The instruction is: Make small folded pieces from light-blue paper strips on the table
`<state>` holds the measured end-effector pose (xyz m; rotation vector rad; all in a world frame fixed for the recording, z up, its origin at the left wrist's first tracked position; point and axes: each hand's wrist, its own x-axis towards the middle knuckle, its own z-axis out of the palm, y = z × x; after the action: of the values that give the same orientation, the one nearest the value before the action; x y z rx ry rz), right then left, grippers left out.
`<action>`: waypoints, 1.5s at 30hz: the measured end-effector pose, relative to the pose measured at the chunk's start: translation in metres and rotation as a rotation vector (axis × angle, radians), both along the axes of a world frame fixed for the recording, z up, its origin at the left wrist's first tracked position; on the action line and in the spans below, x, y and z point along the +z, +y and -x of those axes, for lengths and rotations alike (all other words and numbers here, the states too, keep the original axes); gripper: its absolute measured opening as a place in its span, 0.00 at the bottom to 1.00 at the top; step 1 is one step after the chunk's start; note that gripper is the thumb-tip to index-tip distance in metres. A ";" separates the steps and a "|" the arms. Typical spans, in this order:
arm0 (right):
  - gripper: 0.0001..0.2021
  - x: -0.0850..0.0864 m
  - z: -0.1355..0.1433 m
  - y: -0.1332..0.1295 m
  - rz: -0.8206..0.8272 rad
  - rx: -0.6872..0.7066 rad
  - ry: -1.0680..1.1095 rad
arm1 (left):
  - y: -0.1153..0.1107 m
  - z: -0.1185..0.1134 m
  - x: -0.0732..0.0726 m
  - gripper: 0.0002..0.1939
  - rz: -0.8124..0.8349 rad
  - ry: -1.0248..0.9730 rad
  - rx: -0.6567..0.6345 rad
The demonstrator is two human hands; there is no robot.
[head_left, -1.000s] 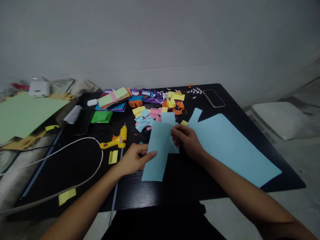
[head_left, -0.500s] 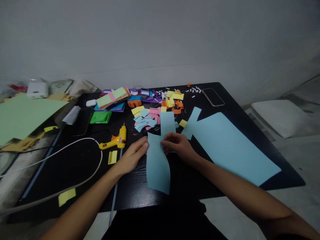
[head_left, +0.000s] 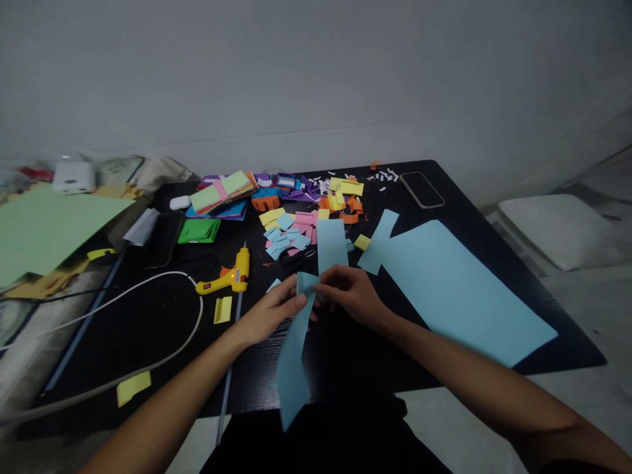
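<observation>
A long strip of light blue paper point(head_left: 293, 362) hangs twisted between my hands, its lower end past the table's front edge. My left hand point(head_left: 276, 306) pinches its upper left side, thumb on top. The fingertips of my right hand point(head_left: 353, 295) grip the top right corner, where the paper bends over. Just behind my right hand lies another blue strip point(head_left: 332, 240), flat on the table. To the right is a large blue sheet point(head_left: 459, 289), with a narrower blue offcut point(head_left: 381, 242) against its left end.
A yellow glue gun point(head_left: 230, 276) with a lit light lies left of my hands, near a white cable point(head_left: 200, 309). Small cut papers point(head_left: 289, 238) pile up behind. Folded coloured papers point(head_left: 222, 192) and a phone point(head_left: 422, 189) are at the back of the black table point(head_left: 365, 368).
The blue strip has turned from facing me broadly to nearly edge-on, and its lower end has swung left and toward me. Its top edge is now bent over between my fingers.
</observation>
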<state>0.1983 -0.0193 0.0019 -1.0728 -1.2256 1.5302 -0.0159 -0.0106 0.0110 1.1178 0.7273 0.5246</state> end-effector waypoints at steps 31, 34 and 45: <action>0.12 -0.003 -0.002 -0.002 -0.404 0.262 -0.183 | -0.003 -0.004 0.006 0.36 0.241 0.158 -0.353; 0.15 -0.002 0.000 -0.004 -0.438 0.234 -0.181 | -0.002 -0.005 0.006 0.35 0.235 0.136 -0.367; 0.11 -0.003 0.005 -0.012 -0.565 0.200 -0.315 | -0.006 -0.013 0.008 0.38 0.265 0.110 -0.427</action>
<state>0.1934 -0.0310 -0.0012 -0.8417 -1.8896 1.0651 -0.0029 -0.0163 0.0186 1.0184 0.6084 0.0042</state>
